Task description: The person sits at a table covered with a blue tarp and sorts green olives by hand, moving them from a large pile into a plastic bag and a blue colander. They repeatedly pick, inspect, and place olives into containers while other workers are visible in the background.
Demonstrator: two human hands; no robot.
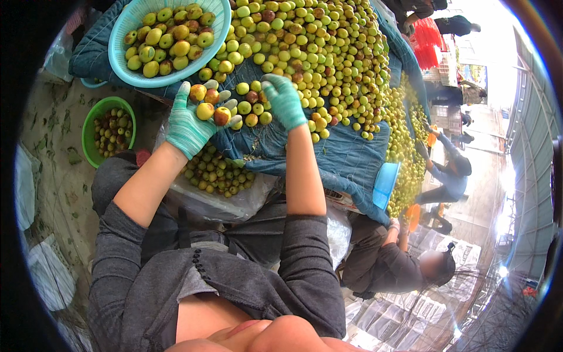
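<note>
Several yellow-green and brown jujubes [205,111] rest in the upturned palm of my left hand [192,127], which wears a teal striped knit glove. Its fingers are spread beneath the fruit. My right hand [285,99], gloved the same way, is just above the blue cloth [272,141], its fingers apart and no fruit visible in them. Between the two hands lies a small group of loose jujubes [251,97]. The large pile of jujubes [325,57] spreads beyond my right hand. A light-blue plastic basket [115,53] partly filled with jujubes stands past my left hand.
On the floor at left stands a green basin [86,136] holding fruit. A plastic-lined container of jujubes [220,171] sits below the cloth's edge. A blue basket [387,185] leans at the right. Beside the pile are a seated person [387,264] and another person [451,176].
</note>
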